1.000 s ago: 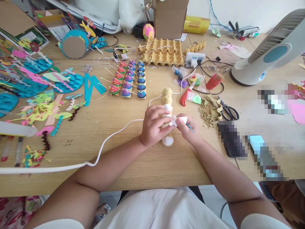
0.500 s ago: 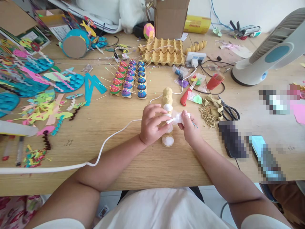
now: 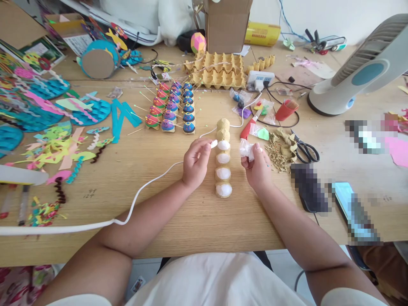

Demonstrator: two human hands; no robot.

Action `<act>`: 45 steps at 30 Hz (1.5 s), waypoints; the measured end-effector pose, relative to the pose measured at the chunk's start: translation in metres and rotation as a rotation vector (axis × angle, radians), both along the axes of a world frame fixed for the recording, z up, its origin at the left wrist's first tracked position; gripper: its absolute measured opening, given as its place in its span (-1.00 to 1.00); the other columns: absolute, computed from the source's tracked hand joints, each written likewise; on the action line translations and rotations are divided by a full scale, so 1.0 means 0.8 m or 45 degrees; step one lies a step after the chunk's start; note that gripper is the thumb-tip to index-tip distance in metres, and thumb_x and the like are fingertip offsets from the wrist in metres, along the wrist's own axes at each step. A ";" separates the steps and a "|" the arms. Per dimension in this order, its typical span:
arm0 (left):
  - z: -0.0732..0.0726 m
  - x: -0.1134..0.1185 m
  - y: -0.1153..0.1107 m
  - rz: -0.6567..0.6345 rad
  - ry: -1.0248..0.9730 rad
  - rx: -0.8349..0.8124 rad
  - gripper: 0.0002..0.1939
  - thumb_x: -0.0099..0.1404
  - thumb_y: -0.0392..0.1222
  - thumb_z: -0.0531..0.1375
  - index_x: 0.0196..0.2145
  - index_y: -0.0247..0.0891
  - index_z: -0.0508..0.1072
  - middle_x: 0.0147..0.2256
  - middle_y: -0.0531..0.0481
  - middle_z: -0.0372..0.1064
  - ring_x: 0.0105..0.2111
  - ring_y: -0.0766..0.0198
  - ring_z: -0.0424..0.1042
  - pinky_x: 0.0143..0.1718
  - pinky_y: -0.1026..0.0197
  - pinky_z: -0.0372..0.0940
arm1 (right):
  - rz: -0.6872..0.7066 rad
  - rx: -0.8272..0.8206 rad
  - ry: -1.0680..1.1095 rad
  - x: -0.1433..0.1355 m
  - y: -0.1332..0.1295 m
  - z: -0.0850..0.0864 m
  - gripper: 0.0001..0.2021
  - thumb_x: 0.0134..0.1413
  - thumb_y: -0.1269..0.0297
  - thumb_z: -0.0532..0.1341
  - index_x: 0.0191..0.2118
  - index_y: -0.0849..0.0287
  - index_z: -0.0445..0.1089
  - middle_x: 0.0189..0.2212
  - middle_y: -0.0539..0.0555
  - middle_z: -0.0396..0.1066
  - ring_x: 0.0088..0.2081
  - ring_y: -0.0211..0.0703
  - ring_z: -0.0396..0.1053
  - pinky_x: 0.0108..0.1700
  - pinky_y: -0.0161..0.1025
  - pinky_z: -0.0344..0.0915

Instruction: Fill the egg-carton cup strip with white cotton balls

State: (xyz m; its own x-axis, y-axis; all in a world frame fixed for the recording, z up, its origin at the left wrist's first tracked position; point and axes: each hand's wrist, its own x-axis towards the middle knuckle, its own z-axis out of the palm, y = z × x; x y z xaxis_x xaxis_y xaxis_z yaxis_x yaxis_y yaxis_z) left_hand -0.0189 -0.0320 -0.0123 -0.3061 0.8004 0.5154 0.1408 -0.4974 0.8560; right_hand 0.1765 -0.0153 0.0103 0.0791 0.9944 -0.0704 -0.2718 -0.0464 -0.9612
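My left hand (image 3: 195, 161) pinches a small lump of white clay (image 3: 214, 143) just left of an egg-carton strip (image 3: 223, 135). The strip stands lengthwise in front of me, its bumps in a row. Several nearer bumps carry flattened white clay patches (image 3: 223, 173), while the far end is bare tan pulp. On the strip's other side my right hand (image 3: 259, 166) is closed around a crumpled clear plastic bag (image 3: 246, 148) with something white in it. Neither hand touches the strip.
Painted carton strips (image 3: 171, 108) with pins stand behind, left of centre. A red-handled knife (image 3: 247, 127), scissors (image 3: 306, 148) and torn carton scraps (image 3: 280, 144) lie to the right. A white cable (image 3: 140, 191) crosses the left side. A fan (image 3: 353, 72) stands at back right.
My hands have moved apart, the left one away to the left with a piece of white clay, the right one keeping the bag. The strip's white patches are now uncovered.
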 end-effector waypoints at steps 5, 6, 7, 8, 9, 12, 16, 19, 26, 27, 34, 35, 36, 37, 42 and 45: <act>-0.003 -0.001 0.004 0.012 -0.050 -0.171 -0.48 0.45 0.41 0.32 -0.15 -0.13 0.64 -0.16 -0.09 0.69 -0.17 0.19 0.63 -0.13 0.13 0.52 | 0.029 0.002 0.010 0.004 0.006 -0.002 -0.32 -0.02 -0.47 0.46 -0.35 0.00 0.19 -0.54 -0.10 0.31 -0.54 -0.29 0.25 -0.53 -0.28 0.11; -0.004 0.000 0.005 0.001 -0.081 -0.194 -0.48 0.43 0.41 0.33 -0.16 -0.14 0.63 -0.18 -0.08 0.69 -0.20 0.20 0.63 -0.17 0.15 0.50 | 0.053 0.005 0.015 0.005 0.006 -0.002 -0.33 -0.03 -0.45 0.48 -0.34 0.00 0.21 -0.53 -0.10 0.32 -0.53 -0.29 0.27 -0.52 -0.28 0.13; -0.005 0.001 0.006 -0.017 -0.118 -0.220 -0.48 0.43 0.41 0.33 -0.16 -0.14 0.63 -0.20 -0.08 0.69 -0.22 0.21 0.63 -0.22 0.16 0.48 | 0.081 0.008 0.020 0.005 0.006 -0.001 -0.35 -0.03 -0.43 0.49 -0.32 0.00 0.24 -0.53 -0.10 0.33 -0.52 -0.28 0.29 -0.51 -0.28 0.16; -0.006 0.002 0.006 -0.036 -0.160 -0.245 -0.48 0.42 0.41 0.34 -0.15 -0.14 0.63 -0.21 -0.08 0.69 -0.23 0.21 0.63 -0.26 0.18 0.46 | 0.109 0.011 0.025 0.005 0.005 -0.001 -0.38 -0.02 -0.39 0.50 -0.31 0.00 0.27 -0.52 -0.10 0.35 -0.50 -0.28 0.31 -0.49 -0.28 0.18; -0.006 0.003 0.006 -0.053 -0.202 -0.268 -0.47 0.42 0.42 0.34 -0.14 -0.14 0.63 -0.23 -0.08 0.69 -0.24 0.21 0.63 -0.29 0.19 0.44 | 0.135 0.016 0.031 0.005 0.005 -0.001 -0.40 -0.01 -0.36 0.51 -0.29 0.00 0.29 -0.50 -0.10 0.36 -0.49 -0.28 0.33 -0.48 -0.28 0.21; -0.005 0.006 0.006 -0.104 -0.287 -0.329 -0.40 0.46 0.48 0.24 -0.12 -0.15 0.62 -0.30 -0.07 0.67 -0.29 0.21 0.62 -0.33 0.18 0.42 | 0.175 0.028 0.057 0.004 0.005 0.000 -0.43 0.02 -0.33 0.51 -0.29 0.01 0.32 -0.49 -0.09 0.39 -0.48 -0.28 0.33 -0.45 -0.28 0.24; -0.003 0.008 0.004 -0.179 -0.241 -0.286 -0.38 0.54 0.48 0.12 -0.01 -0.13 0.58 -0.29 -0.05 0.67 -0.28 0.22 0.63 -0.30 0.17 0.44 | 0.202 -0.027 0.092 0.003 0.002 -0.001 -0.39 -0.09 -0.39 0.55 -0.31 0.03 0.38 -0.49 -0.08 0.42 -0.46 -0.27 0.34 -0.43 -0.28 0.24; -0.005 0.010 -0.001 -0.249 -0.086 -0.095 -0.45 0.47 0.29 0.37 0.22 -0.06 0.46 -0.14 -0.04 0.69 -0.15 0.23 0.67 -0.17 0.20 0.48 | 0.255 0.004 0.017 0.001 -0.005 -0.002 -0.37 -0.07 -0.44 0.52 -0.33 0.05 0.42 -0.51 -0.07 0.44 -0.47 -0.27 0.34 -0.40 -0.26 0.24; -0.014 0.015 -0.009 -0.292 0.100 0.095 -0.41 0.56 0.03 0.34 0.42 0.02 0.30 0.00 -0.08 0.63 -0.02 0.26 0.66 -0.11 0.27 0.52 | 0.359 0.156 -0.162 0.000 -0.015 0.002 -0.39 0.03 -0.43 0.49 -0.23 0.08 0.53 -0.48 -0.05 0.49 -0.45 -0.26 0.33 -0.35 -0.22 0.29; -0.014 0.015 -0.009 -0.290 0.096 0.113 -0.41 0.55 -0.01 0.36 0.42 0.03 0.30 0.00 -0.07 0.62 -0.03 0.27 0.66 -0.12 0.28 0.52 | 0.369 0.155 -0.158 0.000 -0.014 0.001 -0.39 0.03 -0.43 0.49 -0.23 0.08 0.52 -0.48 -0.05 0.49 -0.45 -0.27 0.34 -0.35 -0.23 0.29; -0.011 0.013 -0.012 -0.269 0.232 0.220 -0.41 0.53 -0.10 0.38 0.41 -0.03 0.34 0.10 -0.13 0.62 0.00 0.20 0.71 -0.15 0.27 0.53 | 0.355 0.125 -0.125 -0.002 -0.011 -0.002 -0.37 -0.01 -0.43 0.52 -0.30 0.09 0.45 -0.52 -0.09 0.45 -0.50 -0.33 0.30 -0.41 -0.27 0.24; -0.011 0.013 -0.013 -0.259 0.255 0.218 -0.42 0.53 -0.10 0.39 0.40 -0.03 0.35 0.11 -0.14 0.63 0.01 0.18 0.71 -0.14 0.25 0.54 | 0.373 0.134 -0.130 -0.002 -0.012 -0.002 -0.38 0.01 -0.42 0.51 -0.31 0.09 0.44 -0.53 -0.09 0.44 -0.51 -0.33 0.30 -0.41 -0.27 0.24; -0.011 0.012 -0.013 -0.246 0.277 0.214 -0.42 0.52 -0.09 0.40 0.39 -0.04 0.36 0.11 -0.15 0.63 0.01 0.17 0.72 -0.12 0.23 0.54 | 0.389 0.147 -0.135 -0.002 -0.013 -0.002 -0.39 0.04 -0.40 0.51 -0.31 0.09 0.43 -0.53 -0.09 0.44 -0.51 -0.33 0.30 -0.42 -0.27 0.25; -0.011 0.012 -0.014 -0.230 0.297 0.208 -0.41 0.51 -0.08 0.41 0.39 -0.04 0.37 0.10 -0.15 0.64 0.01 0.15 0.72 -0.11 0.21 0.55 | 0.401 0.161 -0.138 -0.003 -0.014 -0.002 -0.40 0.06 -0.39 0.50 -0.31 0.09 0.42 -0.54 -0.09 0.44 -0.51 -0.33 0.30 -0.42 -0.28 0.26; -0.005 0.012 -0.014 -0.148 0.382 0.181 -0.39 0.47 -0.02 0.45 0.37 -0.09 0.40 -0.08 -0.08 0.71 -0.02 0.15 0.70 -0.13 0.19 0.54 | 0.456 0.200 -0.139 -0.003 -0.018 0.002 -0.43 0.08 -0.35 0.51 -0.27 0.07 0.42 -0.53 -0.10 0.47 -0.50 -0.31 0.36 -0.41 -0.28 0.34; 0.001 0.011 -0.013 -0.164 0.398 0.230 -0.43 0.49 -0.04 0.44 0.35 -0.12 0.42 -0.18 -0.01 0.70 -0.14 0.24 0.68 -0.15 0.23 0.51 | 0.510 0.207 -0.168 -0.002 -0.018 0.004 -0.43 0.09 -0.36 0.50 -0.29 0.07 0.43 -0.52 -0.06 0.53 -0.50 -0.28 0.42 -0.41 -0.27 0.37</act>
State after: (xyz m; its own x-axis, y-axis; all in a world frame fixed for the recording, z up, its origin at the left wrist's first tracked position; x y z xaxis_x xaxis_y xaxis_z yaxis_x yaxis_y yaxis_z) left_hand -0.0097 -0.0426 -0.0116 -0.0147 0.7099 0.7041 0.3076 -0.6668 0.6788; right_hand 0.1753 -0.0298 0.0137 -0.3164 0.9457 0.0744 -0.1377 0.0318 -0.9900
